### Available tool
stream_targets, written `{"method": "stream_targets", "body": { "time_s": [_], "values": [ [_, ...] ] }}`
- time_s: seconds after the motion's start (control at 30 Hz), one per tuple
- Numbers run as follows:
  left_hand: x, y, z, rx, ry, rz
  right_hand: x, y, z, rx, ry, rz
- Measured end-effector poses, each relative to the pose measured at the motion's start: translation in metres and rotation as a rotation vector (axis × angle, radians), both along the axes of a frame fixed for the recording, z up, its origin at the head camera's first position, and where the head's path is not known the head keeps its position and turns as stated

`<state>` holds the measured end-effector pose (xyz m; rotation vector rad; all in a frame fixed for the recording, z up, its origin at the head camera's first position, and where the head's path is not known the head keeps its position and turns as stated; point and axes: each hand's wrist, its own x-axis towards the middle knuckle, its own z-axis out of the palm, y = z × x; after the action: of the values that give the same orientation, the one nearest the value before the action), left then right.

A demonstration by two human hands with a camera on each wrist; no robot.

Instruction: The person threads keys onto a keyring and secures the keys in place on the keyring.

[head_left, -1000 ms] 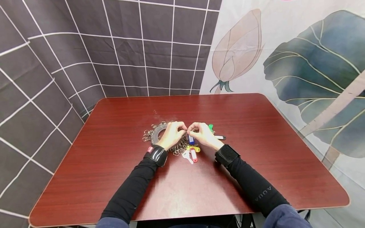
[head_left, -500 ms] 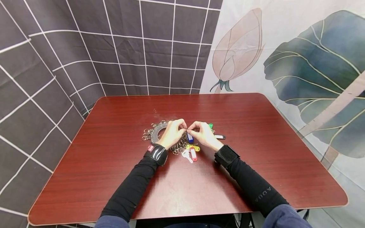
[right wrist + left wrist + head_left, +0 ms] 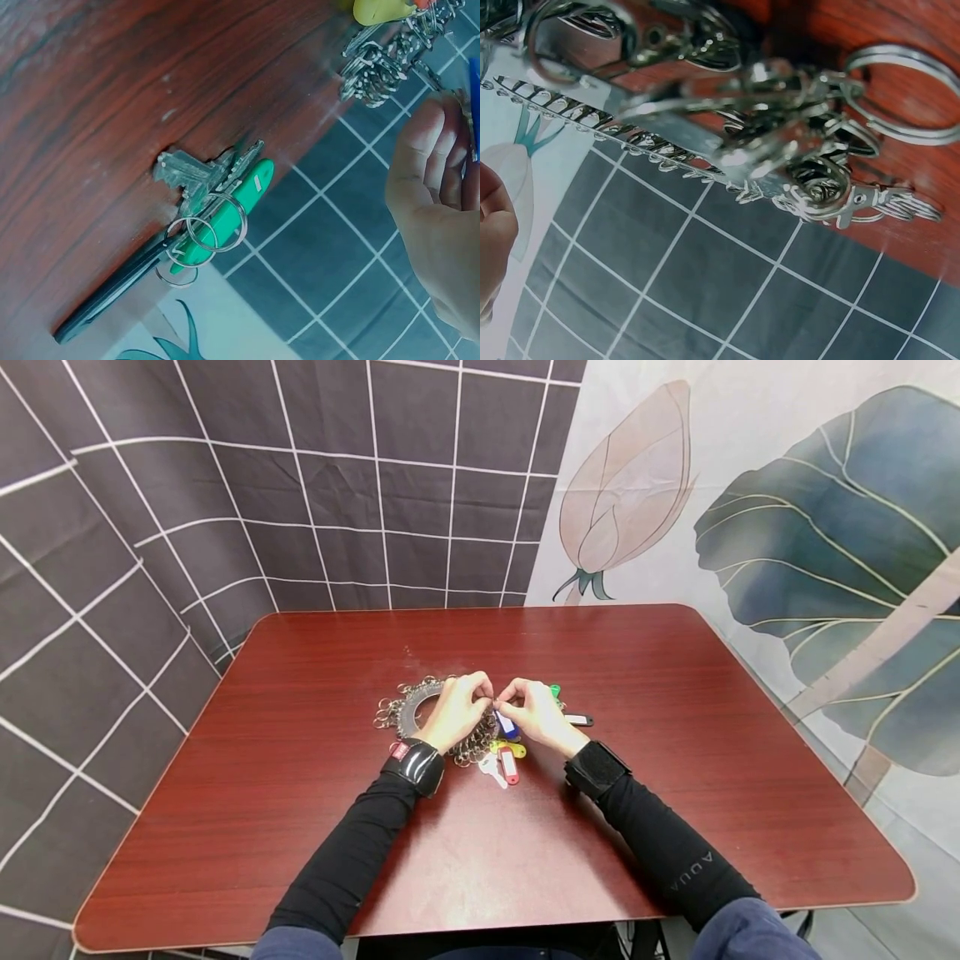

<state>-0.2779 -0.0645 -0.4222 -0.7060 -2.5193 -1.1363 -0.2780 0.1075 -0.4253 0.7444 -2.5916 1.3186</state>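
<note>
Above our desk (image 3: 637, 860), the left hand (image 3: 456, 712) pinches a tiny piece (image 3: 493, 700) (too small to identify). We see the right hand (image 3: 537, 712) pinching the blue key tag (image 3: 507, 726).

Around the ring (image 3: 407, 720) hang shiny metal clips (image 3: 859, 201) and split rings (image 3: 922, 136). To its right — smooth plastic, a green tag (image 3: 225, 223) and a black tag (image 3: 112, 292). Under it, a glossy, wood-grained surface (image 3: 637, 835); behind it, matt, creased cloth (image 3: 416, 497).

Navy fabric (image 3: 759, 933) gives way to black forearm sleeves (image 3: 341, 860), the right bearing pale lettering (image 3: 692, 871), then black wristbands (image 3: 597, 768), the left one glossy with a red patch (image 3: 399, 750).
</note>
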Motion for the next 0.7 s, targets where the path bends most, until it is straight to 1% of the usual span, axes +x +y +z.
{"method": "stream_targets", "body": {
  "time_s": [0.03, 0.13, 0.23, 0.27, 0.37, 0.5, 0.7],
  "values": [
    [0.0000, -0.0001, 0.0000, 0.000, 0.002, -0.002, 0.0006, 0.0003, 0.0001, -0.010, 0.025, 0.009],
    [0.0000, -0.0002, -0.0004, 0.001, 0.010, -0.009, 0.0012, 0.0009, 0.0003, -0.019, 0.042, 0.026],
    [0.0000, 0.0003, -0.0009, -0.012, 0.030, -0.008, 0.0015, 0.0011, 0.0007, 0.009, 0.028, 0.023],
    [-0.0001, 0.0006, -0.0014, -0.017, 0.036, -0.006, 0.0010, 0.0011, 0.0005, 0.024, 0.007, 0.018],
    [-0.0003, 0.0015, -0.0024, -0.026, 0.046, 0.001, 0.0004, 0.0010, -0.0004, 0.062, 0.006, 0.006],
    [-0.0003, 0.0023, -0.0024, -0.008, 0.021, 0.003, -0.0001, 0.0008, -0.0013, 0.065, 0.007, -0.001],
    [-0.0002, 0.0028, -0.0018, 0.027, -0.025, 0.010, -0.0001, 0.0002, -0.0018, 0.028, 0.011, 0.007]
  ]
}}
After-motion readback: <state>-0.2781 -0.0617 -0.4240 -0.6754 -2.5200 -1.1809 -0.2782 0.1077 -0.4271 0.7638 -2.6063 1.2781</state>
